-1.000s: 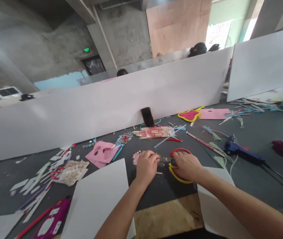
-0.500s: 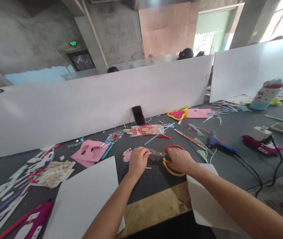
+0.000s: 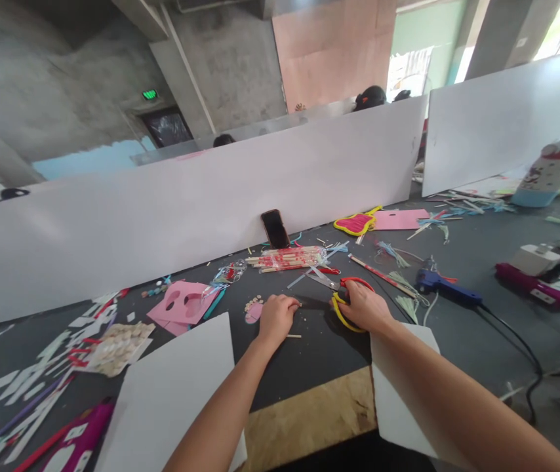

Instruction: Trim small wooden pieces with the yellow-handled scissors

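White card sheet (image 3: 176,387) lies at the near edge of the dark grey table (image 3: 481,328). Just right of it is my left hand (image 3: 274,319), fingers curled together, tips down on the tabletop. Anything pinched is too small to tell. Mid-table, red-and-yellow-handled steel scissors (image 3: 340,292), blades apart, pointing toward the far edge. My right hand (image 3: 366,308) is clamped on their handles. A blue glue gun (image 3: 440,283) lies farther right.

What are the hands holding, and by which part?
The right hand holds the scissors by their red and yellow handle loops. The left hand is closed; what it grips, if anything, is too small to tell.
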`<action>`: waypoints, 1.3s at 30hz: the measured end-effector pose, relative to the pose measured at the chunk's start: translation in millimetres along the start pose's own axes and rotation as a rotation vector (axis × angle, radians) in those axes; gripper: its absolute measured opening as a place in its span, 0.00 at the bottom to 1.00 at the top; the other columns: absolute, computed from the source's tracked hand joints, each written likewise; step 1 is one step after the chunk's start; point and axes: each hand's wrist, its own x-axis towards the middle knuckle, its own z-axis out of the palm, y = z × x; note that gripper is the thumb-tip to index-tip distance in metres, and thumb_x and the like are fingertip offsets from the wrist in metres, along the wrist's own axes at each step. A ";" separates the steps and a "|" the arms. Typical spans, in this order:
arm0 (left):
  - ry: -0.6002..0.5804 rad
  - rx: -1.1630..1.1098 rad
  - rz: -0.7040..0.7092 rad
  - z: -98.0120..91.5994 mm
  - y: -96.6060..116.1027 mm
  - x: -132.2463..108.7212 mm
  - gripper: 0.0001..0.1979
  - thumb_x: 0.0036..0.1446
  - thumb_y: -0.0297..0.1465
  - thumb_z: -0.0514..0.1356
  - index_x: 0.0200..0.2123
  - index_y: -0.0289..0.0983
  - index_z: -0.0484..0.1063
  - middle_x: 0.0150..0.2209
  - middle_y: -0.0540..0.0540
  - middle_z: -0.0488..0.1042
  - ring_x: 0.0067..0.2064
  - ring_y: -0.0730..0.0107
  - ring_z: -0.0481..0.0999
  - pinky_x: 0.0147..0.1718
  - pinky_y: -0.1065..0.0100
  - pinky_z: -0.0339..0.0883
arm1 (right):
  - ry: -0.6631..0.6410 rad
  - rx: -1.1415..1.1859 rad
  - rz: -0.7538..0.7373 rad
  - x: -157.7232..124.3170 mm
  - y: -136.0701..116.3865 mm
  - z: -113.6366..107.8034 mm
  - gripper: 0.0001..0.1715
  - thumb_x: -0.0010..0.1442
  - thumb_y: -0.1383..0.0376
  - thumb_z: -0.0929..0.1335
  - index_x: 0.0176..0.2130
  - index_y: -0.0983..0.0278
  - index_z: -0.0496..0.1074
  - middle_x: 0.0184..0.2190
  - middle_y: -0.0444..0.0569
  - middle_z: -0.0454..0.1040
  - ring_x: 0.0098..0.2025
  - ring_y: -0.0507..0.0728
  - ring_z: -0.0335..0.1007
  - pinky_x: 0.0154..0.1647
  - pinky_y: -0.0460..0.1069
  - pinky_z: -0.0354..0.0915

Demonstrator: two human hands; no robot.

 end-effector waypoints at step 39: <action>-0.260 -0.138 0.349 -29.3 91.4 -82.0 0.12 0.62 0.35 0.52 0.48 0.44 0.68 0.50 0.46 0.72 0.56 0.61 0.65 0.58 0.44 0.42 | -0.116 0.112 -0.012 -4.0 8.6 -62.6 0.25 0.57 0.44 0.59 0.27 0.59 0.68 0.20 0.43 0.69 0.24 0.53 0.65 0.23 0.45 0.52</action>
